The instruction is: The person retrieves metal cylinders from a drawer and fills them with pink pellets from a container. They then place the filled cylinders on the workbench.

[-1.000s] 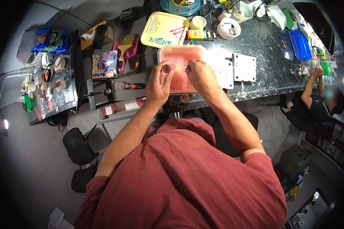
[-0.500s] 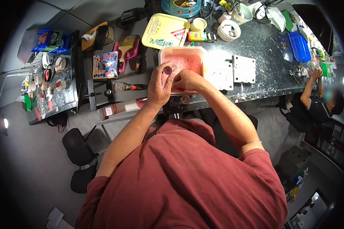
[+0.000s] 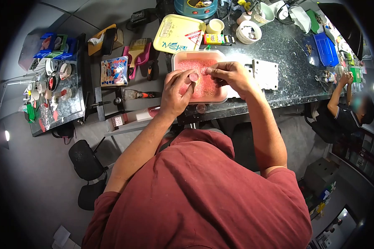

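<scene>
A translucent plastic tub (image 3: pixel 223 94) full of pink granules (image 3: pixel 203 86) sits at the front edge of the dark workbench. Over its left side, my left hand (image 3: pixel 176 94) curls its fingers around a small round clear cup (image 3: pixel 193 76) with pink inside, its round end facing up. My right hand (image 3: pixel 236 78) hovers above the tub's right part, thumb and fingertips pinched together. Whatever is between those fingertips is too small to make out. A second small clear cup (image 3: pixel 201 108) stands at the bench edge, just in front of the tub.
Behind the tub lie a yellow lid (image 3: pixel 170 31), a cream cup (image 3: pixel 215 26) and a white bucket (image 3: pixel 249 32). Metal plates (image 3: pixel 265 74) rest to the right. A brush (image 3: pixel 135 52) and scraper (image 3: pixel 133 94) lie left. A co-worker (image 3: pixel 349 110) sits far right.
My right hand has moved right and up, away from the left hand, uncovering more granules. My left hand stays near its place, with the small cup shifted slightly right.
</scene>
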